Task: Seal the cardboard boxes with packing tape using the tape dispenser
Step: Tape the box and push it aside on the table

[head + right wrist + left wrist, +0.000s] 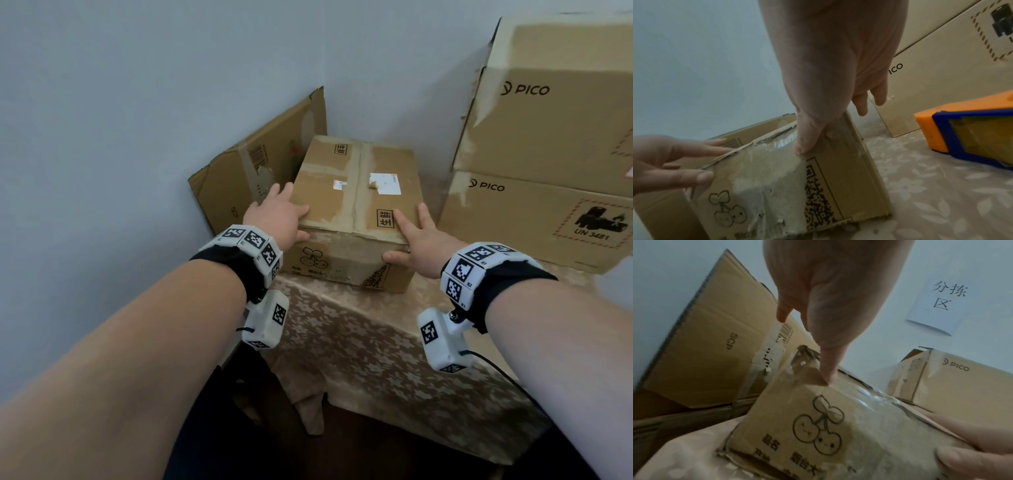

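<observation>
Left to right. A flattened carton (pixel 260 164) leans on the wall at the far left. The left hand (pixel 279 216) sits on the near-left top corner of the small box (pixel 356 192) – fingers straight along the left side, thumb on the front face near the cherry print, nothing gripped. The box rests on the cloth-covered surface (pixel 359 342); its top flaps are closed and the centre seam looks taped already, though old or fresh tape I cannot tell. The right hand (pixel 416 240) mirrors it at the near-right corner – fingers spread flat on the lid, thumb against the front. The tape dispenser (pixel 970 129), orange and blue, lies untouched on the surface to the right, near the stacked PICO boxes (pixel 548 154). Judgement: this box is being positioned, taping not under way.
</observation>
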Tool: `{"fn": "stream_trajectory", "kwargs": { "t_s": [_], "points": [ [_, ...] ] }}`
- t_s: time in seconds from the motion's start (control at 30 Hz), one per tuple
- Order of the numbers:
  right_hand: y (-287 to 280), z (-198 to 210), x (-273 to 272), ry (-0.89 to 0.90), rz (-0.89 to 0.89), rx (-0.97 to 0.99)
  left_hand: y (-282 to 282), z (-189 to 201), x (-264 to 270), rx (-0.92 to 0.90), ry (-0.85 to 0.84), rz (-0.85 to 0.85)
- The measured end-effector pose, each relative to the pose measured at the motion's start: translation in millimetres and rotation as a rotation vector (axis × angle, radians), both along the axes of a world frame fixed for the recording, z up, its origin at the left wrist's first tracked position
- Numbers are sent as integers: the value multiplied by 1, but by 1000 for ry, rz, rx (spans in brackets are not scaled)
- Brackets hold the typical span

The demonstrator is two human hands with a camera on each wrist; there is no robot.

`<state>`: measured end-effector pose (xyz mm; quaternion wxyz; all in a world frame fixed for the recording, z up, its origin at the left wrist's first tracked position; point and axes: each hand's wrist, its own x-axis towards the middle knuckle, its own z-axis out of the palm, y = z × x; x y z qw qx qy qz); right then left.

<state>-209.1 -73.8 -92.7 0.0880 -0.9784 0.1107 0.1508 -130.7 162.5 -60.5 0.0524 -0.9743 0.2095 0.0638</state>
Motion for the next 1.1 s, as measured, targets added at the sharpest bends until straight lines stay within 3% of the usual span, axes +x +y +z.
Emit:
{"fn": "stream_trajectory", "kwargs": {
  "t_s": [0.1,0.23,0.33,0.7,0.87,1.1],
  "points": [
    [1,-2,7,-36,-21,14,-16,-5,4,-17,-88,-44],
    [-2,-4,11,-74,-17,22,-34,-12,7,-33,101,-38],
    [-5,-5,13,-82,-9,28,-41,-17,8,-48,153,-5],
    [-17,-13,39,-245,-8,100,-63,-21,30,-49,34,-2],
    [-22,-14,59,-275,19,82,-72,-30,64,-173,50,91],
    [-23,-16,93,-304,24,94,-76,-39,111,-210,-8,58]
  ]
}}
